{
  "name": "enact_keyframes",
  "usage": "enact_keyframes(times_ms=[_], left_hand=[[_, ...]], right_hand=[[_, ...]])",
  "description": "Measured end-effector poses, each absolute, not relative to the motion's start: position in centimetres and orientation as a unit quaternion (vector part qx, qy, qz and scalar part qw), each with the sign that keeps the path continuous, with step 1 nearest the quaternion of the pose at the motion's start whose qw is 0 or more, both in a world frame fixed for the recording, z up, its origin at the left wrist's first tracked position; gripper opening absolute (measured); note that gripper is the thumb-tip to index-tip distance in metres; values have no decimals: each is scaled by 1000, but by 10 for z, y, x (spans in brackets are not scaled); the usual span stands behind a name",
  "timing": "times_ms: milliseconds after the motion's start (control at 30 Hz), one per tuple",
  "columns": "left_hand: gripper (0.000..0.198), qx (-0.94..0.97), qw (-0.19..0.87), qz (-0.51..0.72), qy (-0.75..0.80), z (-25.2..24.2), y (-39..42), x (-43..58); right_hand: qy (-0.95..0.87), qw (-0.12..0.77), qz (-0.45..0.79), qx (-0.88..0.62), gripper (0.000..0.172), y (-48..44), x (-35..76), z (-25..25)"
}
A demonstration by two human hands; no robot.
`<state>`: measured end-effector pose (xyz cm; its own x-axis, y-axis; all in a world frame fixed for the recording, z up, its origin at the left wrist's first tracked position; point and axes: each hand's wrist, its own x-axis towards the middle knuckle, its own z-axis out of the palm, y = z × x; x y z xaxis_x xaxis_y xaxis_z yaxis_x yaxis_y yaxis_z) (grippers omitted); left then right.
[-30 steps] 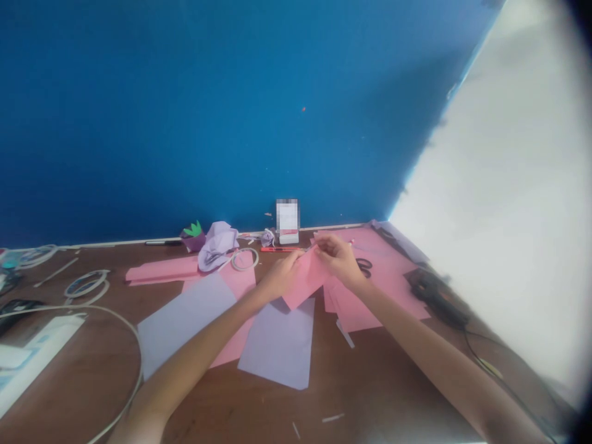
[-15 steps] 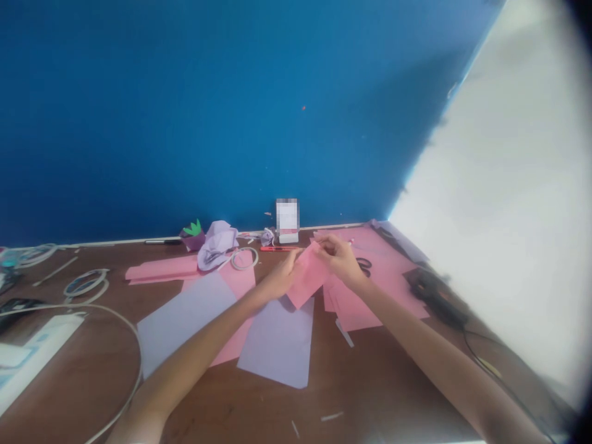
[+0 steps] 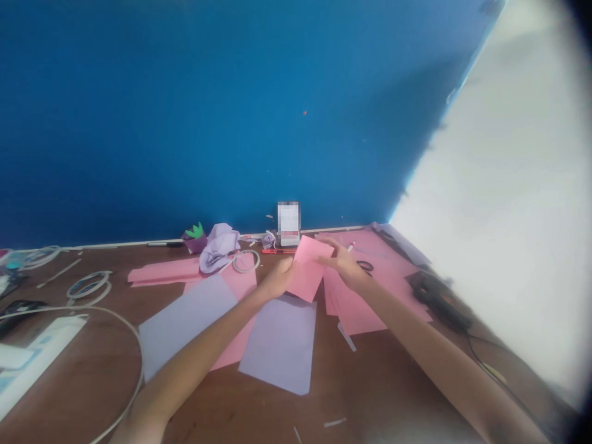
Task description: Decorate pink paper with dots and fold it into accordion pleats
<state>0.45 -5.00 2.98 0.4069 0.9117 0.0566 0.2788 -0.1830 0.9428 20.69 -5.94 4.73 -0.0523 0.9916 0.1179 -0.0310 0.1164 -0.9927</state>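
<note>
A small pink sheet of paper [image 3: 309, 271] is held up over the desk, tilted, between my two hands. My left hand [image 3: 277, 279] pinches its left edge. At the upper right edge is my right hand [image 3: 346, 264], thumb on the face of the paper and the other fingers by its top corner. Below the held piece a lilac sheet [image 3: 280, 348] lies flat. Dark scissor handles [image 3: 365, 266] show just beyond my right wrist, on larger pink sheets [image 3: 393, 277].
On the left are another lilac sheet [image 3: 185, 320], folded pink paper [image 3: 164, 271], crumpled lilac paper [image 3: 219, 246] and a small purple pot with green leaves [image 3: 195, 238]. A power strip [image 3: 44, 354] and looped cable [image 3: 139, 345] lie nearer. A dark tool [image 3: 439, 302] with a cord sits right.
The pink paper has turned so its face shows more fully. My right hand's fingers have gone from a pinch at the top corner to a wider hold on the right edge.
</note>
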Motion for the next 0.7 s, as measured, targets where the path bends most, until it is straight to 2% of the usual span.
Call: enact_keyframes(times_ms=[133, 300, 533, 700], left_hand=[[46, 616, 573, 360, 402, 25, -44, 4], [45, 514, 695, 367, 343, 17, -43, 4], [36, 429, 738, 385, 351, -2, -42, 10], [29, 418, 759, 364, 342, -11, -44, 8]], right_hand=[[-506, 507, 540, -442, 41, -55, 207, 40], [-487, 500, 565, -440, 38, -51, 214, 35], [-463, 504, 585, -435, 43, -43, 218, 21], [-434, 521, 596, -429, 32, -36, 220, 7]])
